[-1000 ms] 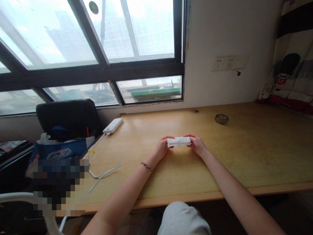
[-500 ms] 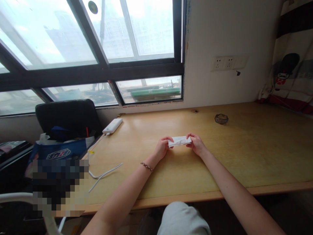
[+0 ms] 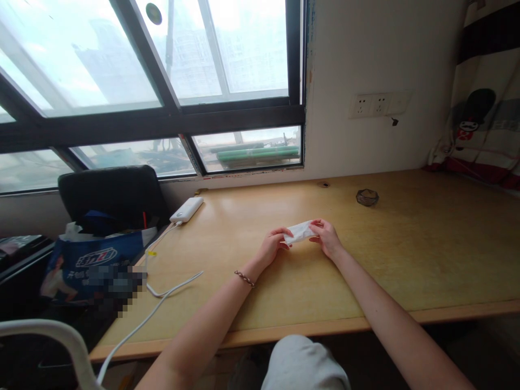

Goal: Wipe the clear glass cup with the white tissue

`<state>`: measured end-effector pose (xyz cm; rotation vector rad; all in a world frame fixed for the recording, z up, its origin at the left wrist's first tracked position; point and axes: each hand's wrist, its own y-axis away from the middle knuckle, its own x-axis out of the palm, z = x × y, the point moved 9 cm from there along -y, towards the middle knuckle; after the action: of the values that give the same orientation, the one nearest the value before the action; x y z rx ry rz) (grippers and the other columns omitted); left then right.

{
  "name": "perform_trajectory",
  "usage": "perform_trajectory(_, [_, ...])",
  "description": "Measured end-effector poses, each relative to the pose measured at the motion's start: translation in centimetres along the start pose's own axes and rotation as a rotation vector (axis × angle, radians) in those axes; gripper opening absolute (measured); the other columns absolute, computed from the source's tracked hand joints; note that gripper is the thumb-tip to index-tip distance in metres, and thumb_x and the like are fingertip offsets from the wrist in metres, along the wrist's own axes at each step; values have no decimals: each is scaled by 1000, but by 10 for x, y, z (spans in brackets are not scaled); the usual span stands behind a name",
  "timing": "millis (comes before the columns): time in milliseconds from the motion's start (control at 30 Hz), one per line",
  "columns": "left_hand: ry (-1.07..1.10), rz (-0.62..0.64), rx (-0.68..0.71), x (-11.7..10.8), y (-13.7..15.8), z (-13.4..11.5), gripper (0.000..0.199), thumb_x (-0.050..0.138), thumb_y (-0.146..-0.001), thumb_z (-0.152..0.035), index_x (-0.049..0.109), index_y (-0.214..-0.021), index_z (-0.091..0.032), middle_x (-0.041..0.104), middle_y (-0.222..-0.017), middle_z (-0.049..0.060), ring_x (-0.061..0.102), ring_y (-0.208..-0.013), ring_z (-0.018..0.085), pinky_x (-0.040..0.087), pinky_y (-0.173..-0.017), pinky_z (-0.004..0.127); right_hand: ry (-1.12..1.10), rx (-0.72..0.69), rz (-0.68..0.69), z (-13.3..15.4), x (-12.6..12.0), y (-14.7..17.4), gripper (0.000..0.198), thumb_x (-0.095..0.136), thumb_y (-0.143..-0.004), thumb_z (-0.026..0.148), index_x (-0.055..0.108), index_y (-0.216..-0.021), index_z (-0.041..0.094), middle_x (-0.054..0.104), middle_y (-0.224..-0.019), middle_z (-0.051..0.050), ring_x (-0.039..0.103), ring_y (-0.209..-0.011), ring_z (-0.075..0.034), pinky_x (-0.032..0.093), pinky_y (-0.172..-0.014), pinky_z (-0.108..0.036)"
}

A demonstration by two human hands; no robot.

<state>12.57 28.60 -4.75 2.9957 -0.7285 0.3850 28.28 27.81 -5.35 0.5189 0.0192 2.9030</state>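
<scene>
A folded white tissue (image 3: 299, 232), shaped like a narrow strip, is held over the wooden desk (image 3: 309, 287). My left hand (image 3: 273, 246), with a braided bracelet on its wrist, pinches the strip's left end between thumb and fingers. At the other end my right hand (image 3: 326, 238) grips it, thumb on the near face and fingers behind. The strip slants slightly, its right end higher. Its underside is hidden, and I cannot tell how many layers it has.
A glass ashtray (image 3: 367, 197) stands on the desk at the back right. Towards the left edge lie a white power bank (image 3: 187, 209) and a white cable (image 3: 162, 297). Beyond that edge, a blue bag (image 3: 97, 260) rests by a black chair (image 3: 109, 189).
The white tissue has tilted, its right end rising and its left end shifting slightly right. My right fingers have moved further over its face. Both hands keep their hold.
</scene>
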Motion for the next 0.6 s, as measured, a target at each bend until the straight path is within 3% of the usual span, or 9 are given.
perform_trajectory(233, [-58,23,-10,3,2,0,20,48,-59,-18,60,-74,-12,58,-73,4,54,-56,10,40,-50,20,45,-200,-169,13,-19,-3,25,65,-57,27,52,-77,18,58,-69,1,55,-57,-11,45,-43,-19])
perform_trajectory(367, [-4,24,-4,2,2,-2,18,48,-62,-18,60,-74,-12,56,-65,2,54,-55,10,40,-51,20,-130,-189,-245,15,-31,-5,25,66,-56,23,53,-76,18,57,-70,2,53,-55,-8,44,-43,-17])
perform_trajectory(467, [51,22,-19,0,0,-1,16,51,-65,-20,59,-76,-11,56,-63,2,55,-55,11,42,-54,22,-276,-89,-155,11,-24,-7,27,68,-54,19,53,-77,18,57,-71,2,49,-51,-5,40,-42,-14])
perform_trajectory(600, [118,34,-79,6,-1,4,32,52,-72,-36,57,-90,-10,62,-75,7,59,-64,16,45,-59,26,-117,-89,106,14,8,1,28,66,-59,23,53,-83,18,59,-73,0,51,-53,-7,38,-40,-15])
